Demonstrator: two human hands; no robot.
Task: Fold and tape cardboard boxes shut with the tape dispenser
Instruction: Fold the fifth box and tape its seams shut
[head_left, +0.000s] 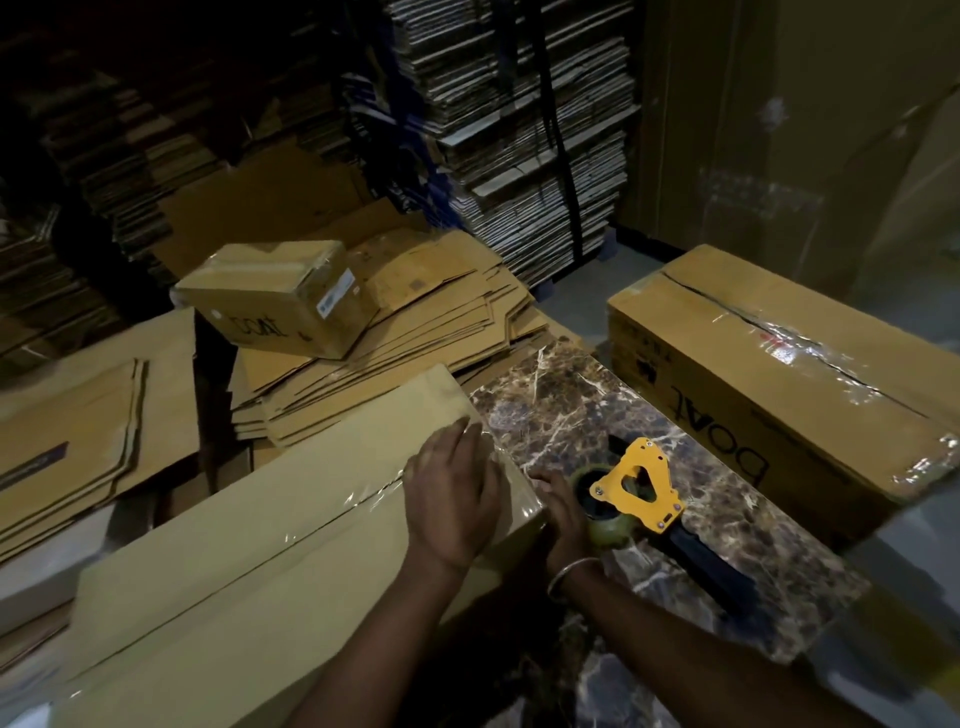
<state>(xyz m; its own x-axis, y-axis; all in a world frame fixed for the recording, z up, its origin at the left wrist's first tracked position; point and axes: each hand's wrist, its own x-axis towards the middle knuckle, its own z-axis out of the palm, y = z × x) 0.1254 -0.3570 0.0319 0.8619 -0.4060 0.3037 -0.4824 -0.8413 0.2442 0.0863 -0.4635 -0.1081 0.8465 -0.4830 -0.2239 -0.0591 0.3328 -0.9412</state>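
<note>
A long cardboard box (249, 519) lies on the marble table (561, 410), with clear tape running along its top seam. My left hand (454, 496) presses flat on the box top at its right end, over the tape. My right hand (563, 512) presses with straight fingers against the box's right end face. The yellow tape dispenser (641, 486) with its tape roll lies on the table just right of my right hand, black handle pointing toward me; neither hand holds it.
A taped long box (789, 374) lies at the table's right. A smaller taped box (280, 296) sits on a heap of flattened cartons (436, 322). More flat cartons (78, 415) lie at left. Tall bundled cardboard stacks (524, 130) rise behind.
</note>
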